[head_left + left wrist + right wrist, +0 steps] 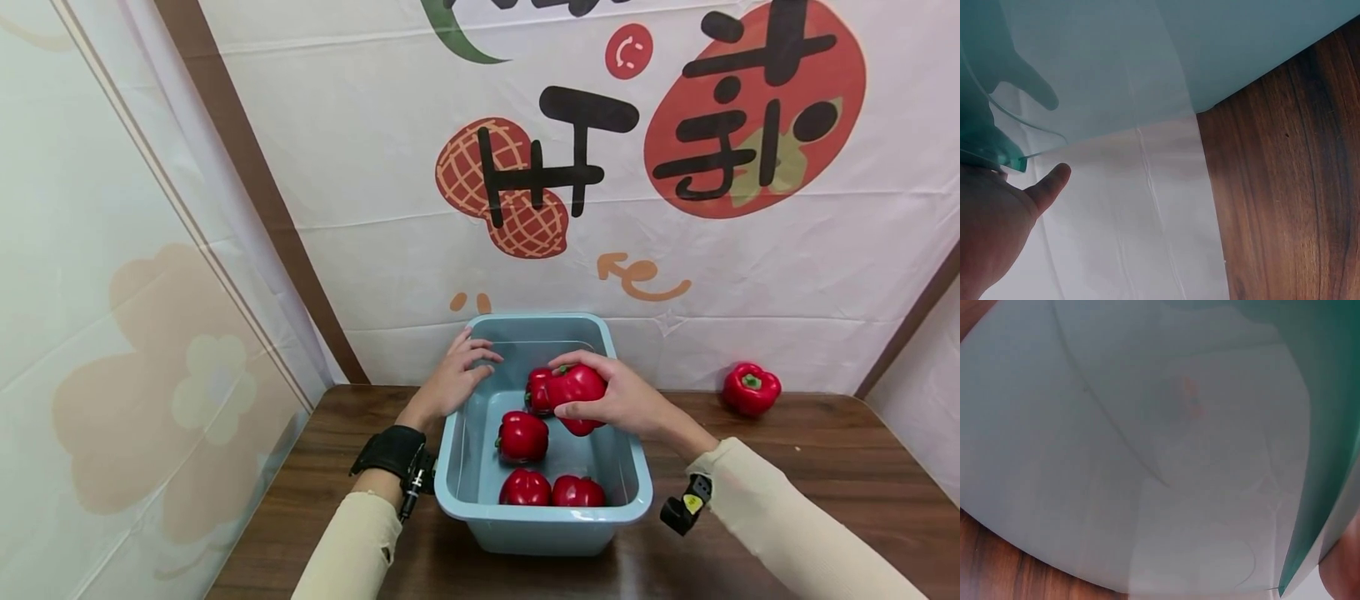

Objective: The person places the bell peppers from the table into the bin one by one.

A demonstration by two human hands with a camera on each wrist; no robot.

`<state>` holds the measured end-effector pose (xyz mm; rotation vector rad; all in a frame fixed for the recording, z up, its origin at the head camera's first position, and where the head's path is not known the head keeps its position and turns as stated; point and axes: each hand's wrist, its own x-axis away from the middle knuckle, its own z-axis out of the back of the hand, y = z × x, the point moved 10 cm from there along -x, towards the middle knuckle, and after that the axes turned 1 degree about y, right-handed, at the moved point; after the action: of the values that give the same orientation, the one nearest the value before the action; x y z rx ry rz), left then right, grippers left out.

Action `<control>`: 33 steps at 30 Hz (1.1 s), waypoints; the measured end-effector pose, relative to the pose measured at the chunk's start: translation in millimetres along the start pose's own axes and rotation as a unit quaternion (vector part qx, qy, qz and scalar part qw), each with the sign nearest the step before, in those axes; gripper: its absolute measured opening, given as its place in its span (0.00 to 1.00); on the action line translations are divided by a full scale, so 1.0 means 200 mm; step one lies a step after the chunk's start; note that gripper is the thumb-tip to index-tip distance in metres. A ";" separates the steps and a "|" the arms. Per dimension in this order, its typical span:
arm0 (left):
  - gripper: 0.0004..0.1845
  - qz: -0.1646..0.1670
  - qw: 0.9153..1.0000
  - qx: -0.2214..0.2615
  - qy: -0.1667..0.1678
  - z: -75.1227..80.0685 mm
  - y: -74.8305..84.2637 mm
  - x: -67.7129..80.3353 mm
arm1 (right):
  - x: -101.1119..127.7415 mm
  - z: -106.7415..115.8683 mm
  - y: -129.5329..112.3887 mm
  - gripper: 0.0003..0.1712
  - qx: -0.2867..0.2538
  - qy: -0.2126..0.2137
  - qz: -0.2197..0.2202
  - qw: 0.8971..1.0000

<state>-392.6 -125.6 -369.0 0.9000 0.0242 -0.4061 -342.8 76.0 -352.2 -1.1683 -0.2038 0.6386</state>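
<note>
A light blue plastic tub [540, 514] stands on the table with several red bell peppers [523, 437] in it. My right hand [630, 398] reaches over the tub's right rim and grips a red bell pepper [576, 383] between thumb and fingers. Parts of other peppers show below and left of the held one. At the left rim is my left hand [452, 379], its fingers reaching over the edge and holding nothing. The left wrist view shows that hand [991, 231] with its thumb stretched beside the tub wall [1116, 69]. Mostly tub wall [1110, 506] fills the right wrist view.
One red bell pepper [751, 389] lies at the back right of the wooden table [750, 492]. A printed white cloth [360, 167] hangs right behind the table and tub. Another pale cloth [97, 350] borders the left side.
</note>
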 end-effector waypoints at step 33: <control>0.14 -0.001 1.000 0.000 0.002 0.00 0.00 0.00 | -0.01 -0.04 -0.04 0.38 0.063 -0.020 0.041 0.997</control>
<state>-392.2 -125.7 -368.2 0.9003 0.0290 -0.4056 -337.2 67.5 -347.6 -1.0465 -0.1487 0.7372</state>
